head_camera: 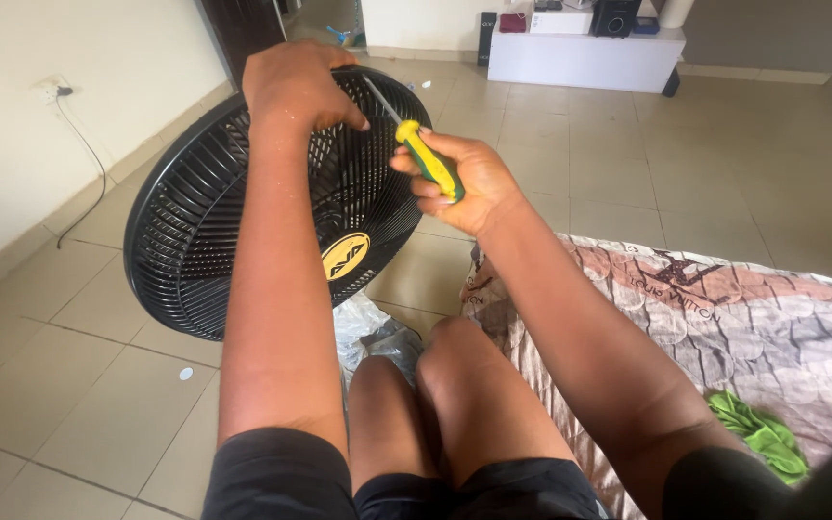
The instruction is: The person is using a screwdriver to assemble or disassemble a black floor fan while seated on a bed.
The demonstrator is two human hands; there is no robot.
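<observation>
fan grille (204, 231) left of knees (435, 366), mattress (724, 327) right

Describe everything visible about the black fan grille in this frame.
The fan grille is a round black guard, plastic by its look, with thin ribs radiating from a yellow round centre badge bearing dark lettering. It is held off the tiled floor, tilted, its ribbed face towards the camera. The left hand grips its upper rim. The right hand holds a yellow-and-green screwdriver whose metal shaft reaches towards the rim by the left hand.
</observation>
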